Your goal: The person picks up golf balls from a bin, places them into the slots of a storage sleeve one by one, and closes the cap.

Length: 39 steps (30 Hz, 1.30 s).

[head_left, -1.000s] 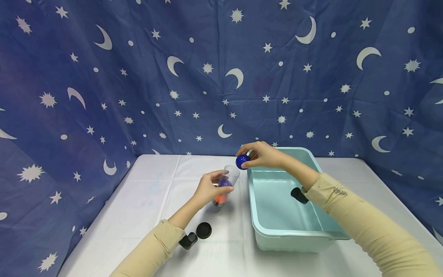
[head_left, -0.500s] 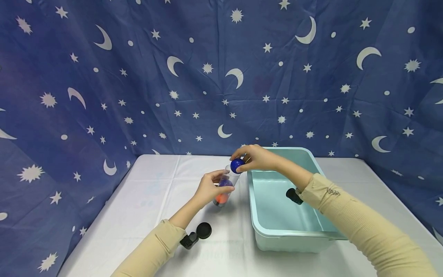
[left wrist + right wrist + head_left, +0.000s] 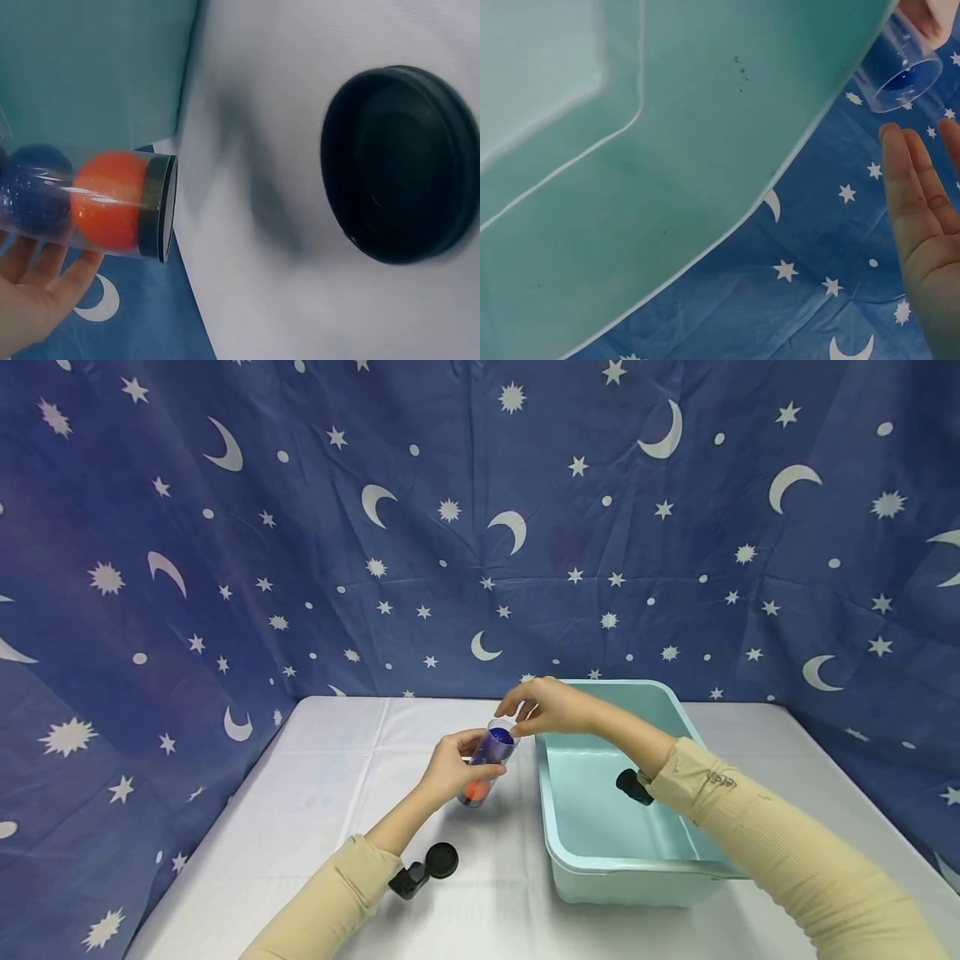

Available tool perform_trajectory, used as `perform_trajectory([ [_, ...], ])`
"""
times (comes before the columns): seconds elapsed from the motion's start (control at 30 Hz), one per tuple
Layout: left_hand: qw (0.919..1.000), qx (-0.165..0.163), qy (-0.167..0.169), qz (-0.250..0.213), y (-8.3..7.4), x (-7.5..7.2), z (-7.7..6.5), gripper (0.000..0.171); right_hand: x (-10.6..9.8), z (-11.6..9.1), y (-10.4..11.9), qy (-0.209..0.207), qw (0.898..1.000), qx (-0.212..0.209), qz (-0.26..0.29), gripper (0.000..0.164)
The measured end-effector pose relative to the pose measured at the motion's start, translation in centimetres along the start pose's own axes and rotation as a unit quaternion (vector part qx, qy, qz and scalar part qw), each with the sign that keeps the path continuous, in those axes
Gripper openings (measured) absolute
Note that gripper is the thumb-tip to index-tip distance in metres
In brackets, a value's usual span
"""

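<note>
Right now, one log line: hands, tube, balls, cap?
left hand: grips clear tube, tilted; right hand: empty, at tube mouth; contents: orange ball lowest, blue ball inside mouth; black cap: on table

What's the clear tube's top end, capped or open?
Open. In the right wrist view the clear tube has an uncovered mouth, a blue ball showing inside; a black cap lies apart on the table.

The far, left and right sides are closed off by a blue curtain (image 3: 420, 556), creased by soft folds and printed all over with pale moons (image 3: 517, 527), stars (image 3: 512, 397) and dots (image 3: 415, 450). Before it a table is covered by a white cloth (image 3: 322, 760) marked with straight creases, on which soft, blurred shadows (image 3: 266, 199) are cast.
</note>
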<state>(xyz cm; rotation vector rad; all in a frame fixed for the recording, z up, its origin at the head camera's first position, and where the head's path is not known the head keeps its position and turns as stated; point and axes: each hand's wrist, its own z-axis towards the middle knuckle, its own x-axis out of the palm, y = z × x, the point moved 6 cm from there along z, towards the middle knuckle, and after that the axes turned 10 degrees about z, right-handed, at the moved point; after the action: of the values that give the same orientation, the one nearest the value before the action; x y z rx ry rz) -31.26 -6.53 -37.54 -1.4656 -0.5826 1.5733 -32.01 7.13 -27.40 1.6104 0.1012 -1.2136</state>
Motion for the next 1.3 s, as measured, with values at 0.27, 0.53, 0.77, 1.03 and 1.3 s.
perform_trajectory([
  [0.27,0.9997,-0.017,-0.014,-0.008,1.2,-0.6,-0.2,0.050,0.6,-0.7,1.2,0.002,1.000,0.001,-0.023,0.025],
  [0.53,0.9987,-0.040,-0.031,0.001,2.4,-2.2,-0.7,0.052,1.5,-1.6,2.9,0.012,0.999,0.012,-0.033,0.025],
  [0.77,0.9973,-0.056,-0.043,0.021,3.6,-4.0,-1.5,0.056,2.4,-2.4,5.2,0.011,0.999,-0.004,-0.031,0.022],
  [1.03,0.9946,-0.075,-0.065,0.031,5.1,-6.0,-2.4,0.060,4.5,-3.4,8.5,0.015,0.999,-0.017,-0.026,0.020],
  [1.3,0.9884,-0.099,-0.092,0.070,6.6,-7.6,-3.5,0.058,8.5,-3.7,10.6,0.029,0.999,-0.035,0.007,0.018],
])
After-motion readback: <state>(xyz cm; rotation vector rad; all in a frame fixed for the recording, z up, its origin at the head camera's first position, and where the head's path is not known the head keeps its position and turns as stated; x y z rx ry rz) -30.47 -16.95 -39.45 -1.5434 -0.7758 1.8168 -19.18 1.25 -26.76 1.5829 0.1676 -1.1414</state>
